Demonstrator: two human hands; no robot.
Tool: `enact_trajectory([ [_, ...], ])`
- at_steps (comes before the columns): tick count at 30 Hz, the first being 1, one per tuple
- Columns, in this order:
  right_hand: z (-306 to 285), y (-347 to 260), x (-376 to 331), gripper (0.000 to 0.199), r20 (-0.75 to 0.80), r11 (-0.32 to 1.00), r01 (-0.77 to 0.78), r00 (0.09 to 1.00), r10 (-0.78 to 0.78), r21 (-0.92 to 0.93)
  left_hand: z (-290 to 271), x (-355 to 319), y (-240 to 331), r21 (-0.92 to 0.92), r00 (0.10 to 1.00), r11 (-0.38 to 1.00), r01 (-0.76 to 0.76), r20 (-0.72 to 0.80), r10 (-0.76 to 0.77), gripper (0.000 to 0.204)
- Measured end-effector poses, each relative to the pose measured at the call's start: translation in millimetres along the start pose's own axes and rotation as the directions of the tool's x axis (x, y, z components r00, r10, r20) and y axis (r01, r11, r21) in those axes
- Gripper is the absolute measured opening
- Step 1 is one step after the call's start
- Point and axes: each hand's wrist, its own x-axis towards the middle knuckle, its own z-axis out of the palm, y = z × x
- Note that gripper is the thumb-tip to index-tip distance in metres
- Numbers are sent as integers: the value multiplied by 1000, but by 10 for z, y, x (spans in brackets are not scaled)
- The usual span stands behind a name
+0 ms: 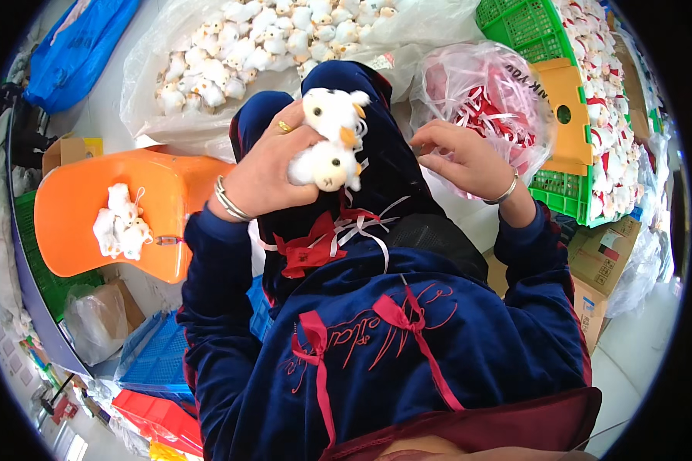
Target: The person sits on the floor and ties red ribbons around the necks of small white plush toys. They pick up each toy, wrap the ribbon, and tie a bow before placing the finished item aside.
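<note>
My left hand (265, 165) is closed around two small white plush animals (327, 167), held above my lap. They have black eyes and yellow-orange parts, and thin white loops hang at their side. My right hand (469, 160) is in the air to the right of them, thumb and forefinger apart, and I see nothing in it. It is nearest to a clear plastic bag (447, 77) of red and pink ribbon pieces (494, 115). Across my lap lie a red cloth piece (309, 247) and several white ribbons (375, 237).
Ahead, a heap of white plush toys (273, 38) lies on plastic sheeting (142, 92). An orange stool (69, 207) at left bears several plush toys (121, 223). Green crates (519, 31) holding red-and-white plush toys (600, 131) and a cardboard piece (565, 146) stand at right.
</note>
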Motion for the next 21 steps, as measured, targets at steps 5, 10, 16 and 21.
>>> enact_trajectory([
  [5,191,-18,109,21,181,994,99,978,-106,48,-262,-60,99,179,971,980,-91,233,48,51],
  [10,389,-37,262,22,248,987,154,955,-159,43,-177,-37,50,502,998,864,31,28,-52,48],
  [16,212,-168,459,22,286,988,148,950,-128,-47,17,-88,8,233,992,966,-108,94,88,42],
  [21,-129,-195,594,15,246,962,129,967,-68,-240,80,-240,41,365,999,930,-49,39,38,42],
])
